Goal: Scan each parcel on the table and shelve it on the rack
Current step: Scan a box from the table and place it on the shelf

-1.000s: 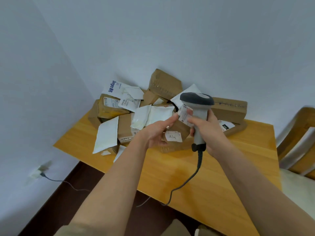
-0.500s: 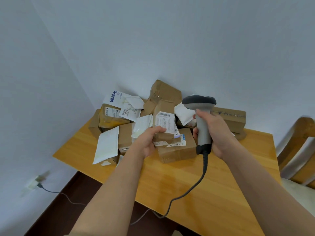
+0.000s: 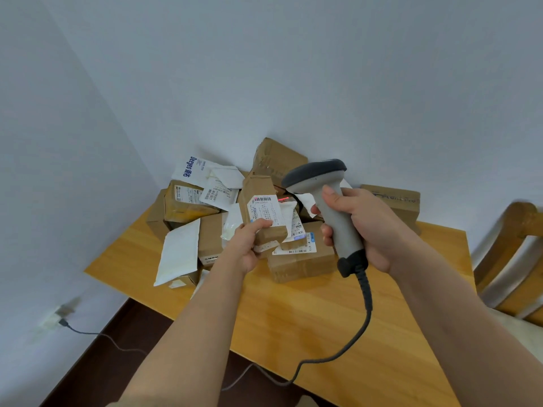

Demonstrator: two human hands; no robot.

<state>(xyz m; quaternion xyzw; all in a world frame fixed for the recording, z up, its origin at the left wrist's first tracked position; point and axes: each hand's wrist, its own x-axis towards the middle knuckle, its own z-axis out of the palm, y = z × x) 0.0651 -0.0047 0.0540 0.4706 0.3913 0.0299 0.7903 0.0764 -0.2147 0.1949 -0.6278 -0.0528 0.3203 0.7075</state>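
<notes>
Gripping a small parcel (image 3: pixel 262 212) upright, left hand (image 3: pixel 246 245) faces right hand's (image 3: pixel 363 227) clutched scanner (image 3: pixel 329 207).

Chair (image 3: pixel 511 259) cut off; label print (image 3: pixel 266 211) illegible

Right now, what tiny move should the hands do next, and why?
Probably tilt the scanner slightly left: its red glow lands just right of the barcode on the small box the left hand holds.
</notes>
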